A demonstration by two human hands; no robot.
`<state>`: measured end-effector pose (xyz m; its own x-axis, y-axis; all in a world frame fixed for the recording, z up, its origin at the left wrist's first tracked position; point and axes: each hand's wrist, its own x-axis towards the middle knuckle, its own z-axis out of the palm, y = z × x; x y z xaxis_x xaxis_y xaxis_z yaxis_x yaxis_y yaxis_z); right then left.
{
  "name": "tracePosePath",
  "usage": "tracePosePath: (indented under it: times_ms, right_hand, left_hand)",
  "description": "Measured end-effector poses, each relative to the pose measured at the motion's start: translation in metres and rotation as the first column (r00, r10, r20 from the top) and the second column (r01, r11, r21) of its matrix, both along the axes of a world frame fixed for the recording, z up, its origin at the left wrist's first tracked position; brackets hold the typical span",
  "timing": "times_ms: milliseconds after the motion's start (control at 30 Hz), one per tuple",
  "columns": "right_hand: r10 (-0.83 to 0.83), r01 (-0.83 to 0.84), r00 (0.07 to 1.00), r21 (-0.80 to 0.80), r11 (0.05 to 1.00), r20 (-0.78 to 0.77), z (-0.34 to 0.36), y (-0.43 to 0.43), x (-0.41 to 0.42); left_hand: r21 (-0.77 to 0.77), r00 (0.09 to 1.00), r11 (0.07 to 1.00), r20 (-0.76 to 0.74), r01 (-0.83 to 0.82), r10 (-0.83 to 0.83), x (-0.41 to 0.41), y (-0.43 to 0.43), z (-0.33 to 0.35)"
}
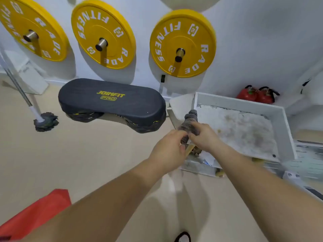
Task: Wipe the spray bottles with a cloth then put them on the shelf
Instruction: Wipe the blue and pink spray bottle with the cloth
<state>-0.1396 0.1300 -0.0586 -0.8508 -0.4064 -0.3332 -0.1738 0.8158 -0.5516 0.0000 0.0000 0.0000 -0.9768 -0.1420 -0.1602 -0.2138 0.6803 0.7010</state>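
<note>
Grey cloth (189,124) is bunched between both hands, rising just beyond the fingertips toward the white shelf (286,123) on the right. Left hand (168,149) and right hand (203,137) meet, fingers pinched on it; any bottle beneath is hidden.

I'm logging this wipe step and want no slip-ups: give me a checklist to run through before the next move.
1. Cloth in hand: ok, grey cloth bunched under the right hand.
2. Left hand helping grip: ok, fingers meet the right hand.
3. Spray bottle visible: cannot tell, hidden by cloth and hands.
4. Bottle wiped clean: cannot tell.
5. White shelf top clean: not ok, stained.
6. Shelf within reach: ok, beside the hands.
</note>
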Motion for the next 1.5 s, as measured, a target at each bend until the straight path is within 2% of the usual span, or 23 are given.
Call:
tracePosePath:
  times_ms: [67,133,200,333,400,433,467,533,600,700,800,867,1000,1067,1167,1233,1333,1400,1500]
  right_hand:
    - [0.026,-0.027,0.994,0.005,1.000,0.110,-0.013,-0.002,-0.002]
    - [0.021,-0.018,0.990,-0.018,1.000,0.141,-0.023,-0.005,-0.001]
    - [-0.042,0.043,0.998,-0.025,0.999,0.057,-0.025,-0.009,-0.002]
    - [-0.147,0.169,0.968,0.094,0.981,-0.202,0.005,-0.026,0.002]
    - [-0.114,0.137,0.957,0.070,0.988,-0.268,0.032,-0.042,0.015]
    - [-0.104,0.112,0.964,0.018,0.994,-0.246,0.047,-0.052,0.023]
    - [-0.109,0.099,0.981,-0.071,0.993,-0.161,0.062,-0.063,0.033]
    - [-0.069,0.112,0.985,-0.279,0.954,0.158,0.091,-0.084,0.055]
    - [0.038,0.138,0.914,-0.398,0.907,0.404,0.105,-0.098,0.077]
    - [0.097,0.118,0.882,-0.415,0.902,0.462,0.093,-0.117,0.104]
    - [0.053,0.186,0.852,-0.396,0.899,0.520,0.048,-0.141,0.130]
    - [0.057,0.213,0.817,-0.392,0.895,0.574,0.002,-0.157,0.152]
    - [0.050,0.410,0.688,-0.445,0.796,0.724,-0.116,-0.170,0.192]
    - [0.020,0.515,0.612,-0.418,0.748,0.790,-0.180,-0.168,0.208]
    - [-0.037,0.597,0.570,-0.383,0.705,0.821,-0.278,-0.160,0.223]
    - [-0.064,0.599,0.593,-0.387,0.701,0.802,-0.336,-0.154,0.229]
    - [-0.095,0.579,0.632,-0.387,0.718,0.770,-0.400,-0.147,0.238]
    - [-0.109,0.548,0.669,-0.389,0.740,0.735,-0.427,-0.143,0.244]
    - [-0.136,0.459,0.756,-0.371,0.807,0.640,-0.446,-0.138,0.256]
  left_hand:
    - [0.041,1.000,0.999,0.008,-0.014,0.014,0.002,-0.007,-0.014]
    - [0.060,1.000,0.998,0.026,-0.017,0.015,0.013,-0.015,-0.024]
    - [0.078,0.999,0.997,0.042,-0.009,0.006,0.023,-0.025,-0.031]
    - [0.079,0.997,0.995,0.063,-0.056,0.051,0.027,-0.049,-0.028]
    - [0.110,0.995,0.990,0.052,-0.090,0.085,0.030,-0.058,-0.016]
    - [0.139,0.994,0.985,0.039,-0.105,0.101,0.033,-0.063,-0.010]
    - [0.176,0.993,0.977,0.020,-0.121,0.119,0.036,-0.068,-0.002]
    - [0.236,0.989,0.962,-0.001,-0.140,0.145,0.045,-0.079,0.008]
    - [0.333,0.985,0.928,0.018,-0.165,0.169,0.058,-0.093,0.009]
    - [0.518,0.936,0.782,0.139,-0.347,0.323,0.086,-0.121,-0.010]
    - [0.549,0.833,0.635,0.257,-0.543,0.490,0.115,-0.150,-0.048]
    - [0.585,0.767,0.512,0.360,-0.629,0.531,0.132,-0.162,-0.094]
    - [0.561,0.727,0.463,0.508,-0.686,0.463,0.158,-0.171,-0.220]
    - [0.565,0.726,0.457,0.554,-0.687,0.407,0.166,-0.166,-0.290]
    - [0.624,0.712,0.342,0.620,-0.702,0.330,0.182,-0.155,-0.377]
    - [0.624,0.715,0.349,0.604,-0.699,0.352,0.190,-0.148,-0.430]
    - [0.585,0.705,0.401,0.517,-0.705,0.486,0.197,-0.140,-0.495]
    - [0.578,0.698,0.411,0.462,-0.705,0.547,0.201,-0.137,-0.522]
    - [0.568,0.721,0.457,0.437,-0.685,0.537,0.208,-0.133,-0.535]
